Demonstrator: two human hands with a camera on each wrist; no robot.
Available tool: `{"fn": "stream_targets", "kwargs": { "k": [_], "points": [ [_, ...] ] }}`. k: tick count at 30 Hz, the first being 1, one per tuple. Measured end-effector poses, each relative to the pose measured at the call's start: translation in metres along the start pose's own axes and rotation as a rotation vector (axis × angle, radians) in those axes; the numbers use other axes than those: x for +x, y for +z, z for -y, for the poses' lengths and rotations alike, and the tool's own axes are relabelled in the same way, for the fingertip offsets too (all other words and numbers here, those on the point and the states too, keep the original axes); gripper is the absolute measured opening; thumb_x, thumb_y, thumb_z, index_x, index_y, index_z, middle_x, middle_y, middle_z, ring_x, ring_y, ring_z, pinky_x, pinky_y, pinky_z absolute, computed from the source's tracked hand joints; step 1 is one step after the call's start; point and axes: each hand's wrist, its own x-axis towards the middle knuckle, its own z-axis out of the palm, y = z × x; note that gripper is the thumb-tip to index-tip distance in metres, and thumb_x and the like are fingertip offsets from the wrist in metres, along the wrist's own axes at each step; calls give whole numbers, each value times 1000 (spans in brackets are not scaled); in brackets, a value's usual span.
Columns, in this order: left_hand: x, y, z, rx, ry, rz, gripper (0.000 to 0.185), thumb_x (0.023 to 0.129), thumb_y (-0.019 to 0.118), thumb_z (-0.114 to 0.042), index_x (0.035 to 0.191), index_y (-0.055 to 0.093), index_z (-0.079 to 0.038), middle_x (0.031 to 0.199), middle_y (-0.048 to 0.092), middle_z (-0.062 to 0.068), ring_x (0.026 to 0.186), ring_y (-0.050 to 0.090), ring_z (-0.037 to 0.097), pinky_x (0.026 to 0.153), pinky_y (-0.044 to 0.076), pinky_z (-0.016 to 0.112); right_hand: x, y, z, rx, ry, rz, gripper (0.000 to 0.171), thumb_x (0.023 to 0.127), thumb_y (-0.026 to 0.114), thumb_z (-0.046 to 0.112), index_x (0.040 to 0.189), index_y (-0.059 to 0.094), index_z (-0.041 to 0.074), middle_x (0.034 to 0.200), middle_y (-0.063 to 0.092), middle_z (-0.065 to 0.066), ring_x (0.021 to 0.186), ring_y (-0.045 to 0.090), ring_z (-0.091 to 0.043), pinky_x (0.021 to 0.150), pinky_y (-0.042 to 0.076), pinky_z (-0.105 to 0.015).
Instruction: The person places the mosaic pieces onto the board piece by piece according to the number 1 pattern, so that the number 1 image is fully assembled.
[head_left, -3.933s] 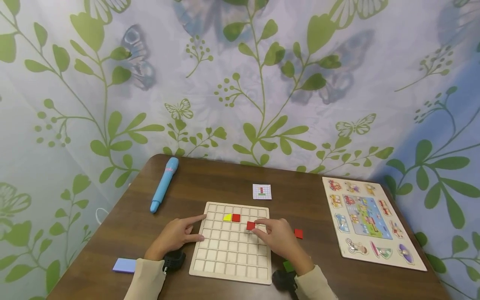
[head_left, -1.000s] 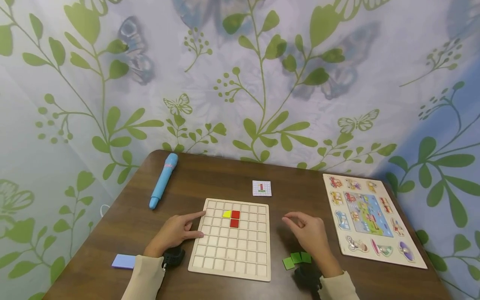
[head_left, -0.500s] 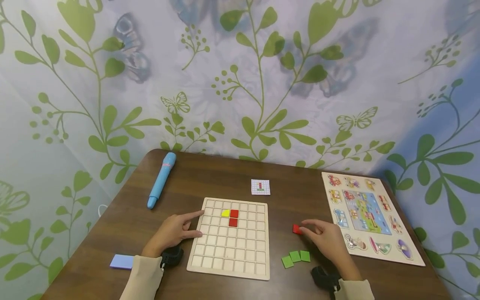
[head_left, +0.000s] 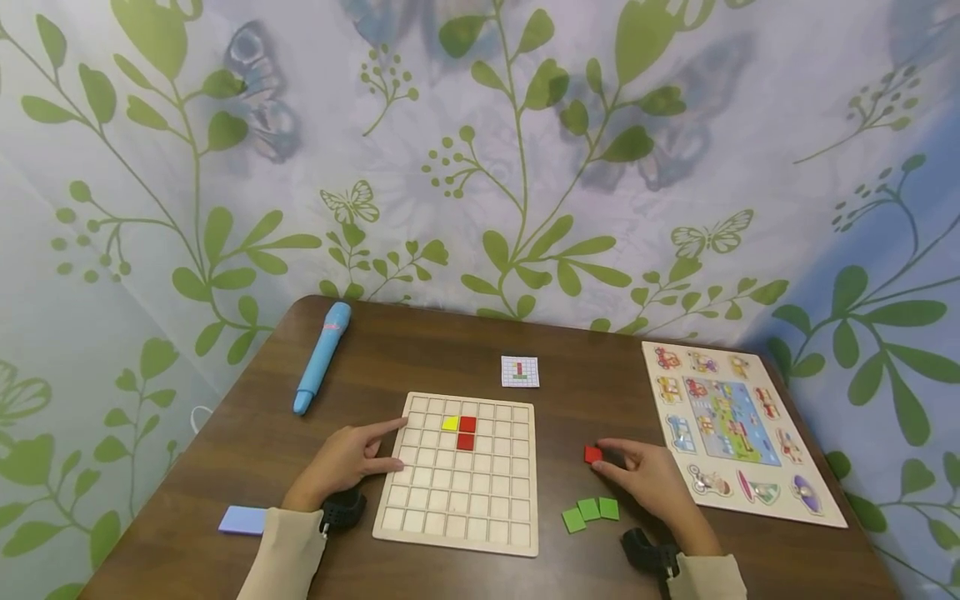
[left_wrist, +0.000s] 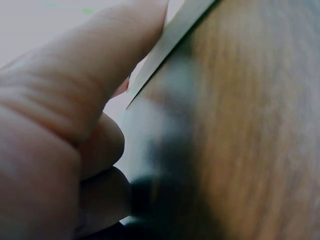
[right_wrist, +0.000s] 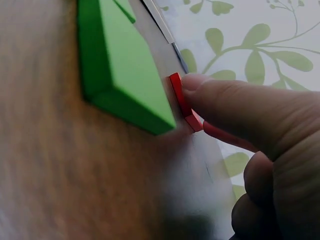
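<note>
Right now your right hand seems to pinch the red tile off the surface, while your left hand, fingers extended and holding nothing, steadies the grid board.

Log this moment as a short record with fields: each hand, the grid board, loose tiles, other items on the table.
left hand: rests on the grid board's left edge, forefinger stretched out
right hand: pinches a red tile on the table
grid board: one yellow tile, two red tiles in its upper rows
loose tiles: three green tiles beside the right wrist
other items: blue pen, pattern card, picture puzzle, lilac block
</note>
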Motion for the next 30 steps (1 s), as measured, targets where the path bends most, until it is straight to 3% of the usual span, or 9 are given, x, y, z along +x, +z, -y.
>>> {"fn": "stream_targets", "kwargs": {
  "k": [30],
  "points": [
    [-1,2,0,-18,-12,9,69,85,79,-48,146,60,-21,56,35,-14,50,27,1,50,29,22,1,6,1,-55,-4,-38,33,84,84,44,105,81,19,53,34,13,49,26,-2,47,23,-24]
  ]
}}
